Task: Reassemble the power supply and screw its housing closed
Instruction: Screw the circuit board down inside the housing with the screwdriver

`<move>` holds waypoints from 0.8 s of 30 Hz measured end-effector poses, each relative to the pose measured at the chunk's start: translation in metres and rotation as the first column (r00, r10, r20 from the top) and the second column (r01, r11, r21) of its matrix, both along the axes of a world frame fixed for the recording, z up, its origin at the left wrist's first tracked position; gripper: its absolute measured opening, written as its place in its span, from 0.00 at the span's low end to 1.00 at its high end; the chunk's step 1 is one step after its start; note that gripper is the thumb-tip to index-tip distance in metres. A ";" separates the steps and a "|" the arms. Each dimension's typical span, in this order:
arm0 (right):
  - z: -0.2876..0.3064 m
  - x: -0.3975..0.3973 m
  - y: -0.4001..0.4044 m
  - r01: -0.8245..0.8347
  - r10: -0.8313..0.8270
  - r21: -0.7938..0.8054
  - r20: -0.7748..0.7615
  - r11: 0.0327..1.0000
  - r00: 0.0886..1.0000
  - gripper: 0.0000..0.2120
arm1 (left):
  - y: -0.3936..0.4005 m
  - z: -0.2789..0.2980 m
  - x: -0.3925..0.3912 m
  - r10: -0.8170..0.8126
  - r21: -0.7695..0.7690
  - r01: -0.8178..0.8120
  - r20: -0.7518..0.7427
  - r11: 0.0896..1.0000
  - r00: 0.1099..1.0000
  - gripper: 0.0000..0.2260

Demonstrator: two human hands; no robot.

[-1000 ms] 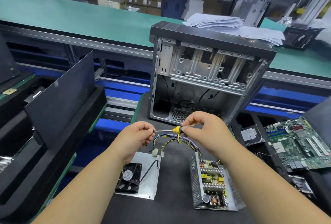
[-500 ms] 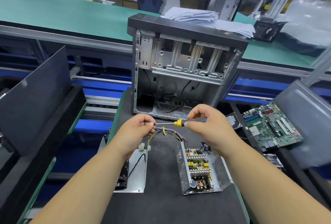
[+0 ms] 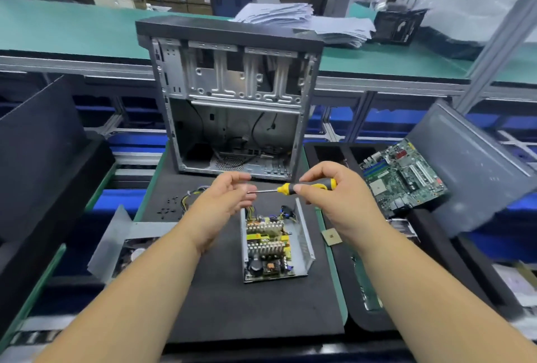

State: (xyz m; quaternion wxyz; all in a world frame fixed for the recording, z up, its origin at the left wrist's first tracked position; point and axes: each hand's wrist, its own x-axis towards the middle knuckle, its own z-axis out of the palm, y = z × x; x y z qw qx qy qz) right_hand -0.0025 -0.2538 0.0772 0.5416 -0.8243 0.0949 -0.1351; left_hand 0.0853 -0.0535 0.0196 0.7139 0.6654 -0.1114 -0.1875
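A big empty computer case [image 3: 232,95] stands open at the far end of the dark mat [image 3: 255,304], and a green motherboard [image 3: 404,176] lies off to the right. In the middle of the mat sits the open power supply [image 3: 274,242] with its insides showing, its gray metal cover [image 3: 116,243] lies near the left edge, and little black screws [image 3: 168,208] are scattered on the mat to the far left. Just above the power supply, the right hand [image 3: 337,197] grips the yellow and black screwdriver [image 3: 299,188] lying sideways, and the left hand [image 3: 223,200] has its curled fingers at the metal tip, but I cannot tell if it is pinching it.
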 end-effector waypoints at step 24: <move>-0.058 -0.030 -0.048 0.056 -0.094 -0.288 -0.119 0.956 0.988 0.07 | -0.046 -0.088 -0.002 -0.660 0.947 -0.175 0.314 0.268 0.682 0.39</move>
